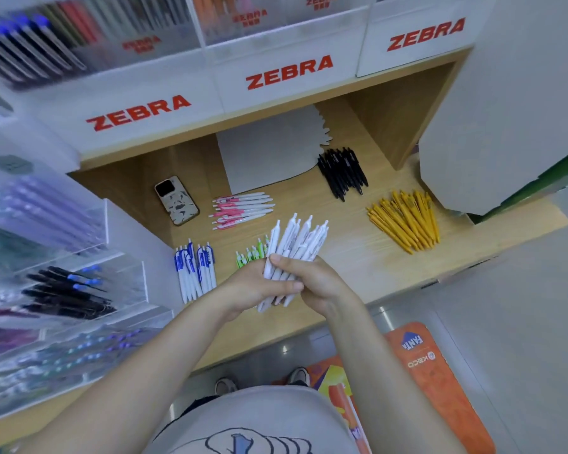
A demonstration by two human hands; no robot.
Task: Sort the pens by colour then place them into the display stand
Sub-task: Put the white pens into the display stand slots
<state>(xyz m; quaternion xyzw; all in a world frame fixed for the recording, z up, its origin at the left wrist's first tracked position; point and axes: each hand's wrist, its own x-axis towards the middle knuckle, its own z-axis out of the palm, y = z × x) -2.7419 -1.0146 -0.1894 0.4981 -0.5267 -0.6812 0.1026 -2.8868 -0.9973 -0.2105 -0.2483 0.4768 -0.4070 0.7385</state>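
Note:
Both hands hold one bundle of white pens (pixel 295 244) above the wooden shelf (pixel 341 276). My left hand (pixel 250 286) cups the bundle from below and my right hand (pixel 312 283) grips it from the right, fingers curled round the barrels. On the shelf lie sorted piles: blue-and-white pens (pixel 195 268), green-and-white pens (pixel 251 255) partly hidden behind the bundle, pink-and-white pens (pixel 241 209), black pens (pixel 343 172) and yellow pens (pixel 405 221). The white display stand (pixel 289 75) marked ZEBRA rises behind, with pens in its upper slots.
A phone (pixel 176 200) lies face down at the shelf's back left. A white card (pixel 269 152) leans at the back. Clear acrylic pen racks (pixel 63 283) crowd the left side. An orange mat (pixel 423 371) and my shoes (pixel 263 381) are on the floor below.

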